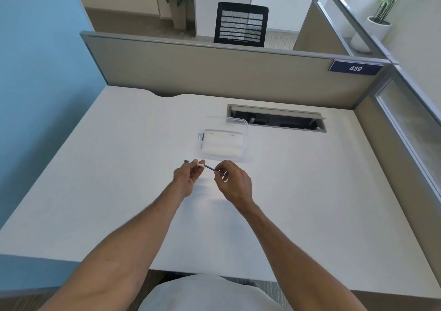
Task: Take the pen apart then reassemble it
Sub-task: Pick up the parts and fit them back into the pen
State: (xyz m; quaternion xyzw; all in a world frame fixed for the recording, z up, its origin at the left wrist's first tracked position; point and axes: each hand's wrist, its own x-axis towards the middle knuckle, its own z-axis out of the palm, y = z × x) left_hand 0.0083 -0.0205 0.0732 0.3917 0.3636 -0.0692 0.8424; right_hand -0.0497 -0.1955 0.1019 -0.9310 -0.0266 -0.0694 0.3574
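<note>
The left hand [187, 178] pinches the white pen barrel [200, 165], its dark end poking out leftward, while the right hand [235, 183] grips the thin dark refill [214, 169] that runs out of the barrel. Both hover above the white desk [95, 167], just in front of a clear plastic box [223, 143].

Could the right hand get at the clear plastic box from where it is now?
Probably yes: the clear plastic box sits just beyond the right hand with bare desk between, but its grip holds the pen refill.

White pen barrel [200, 165] with thin dark refill [212, 168] protruding rightward.
</note>
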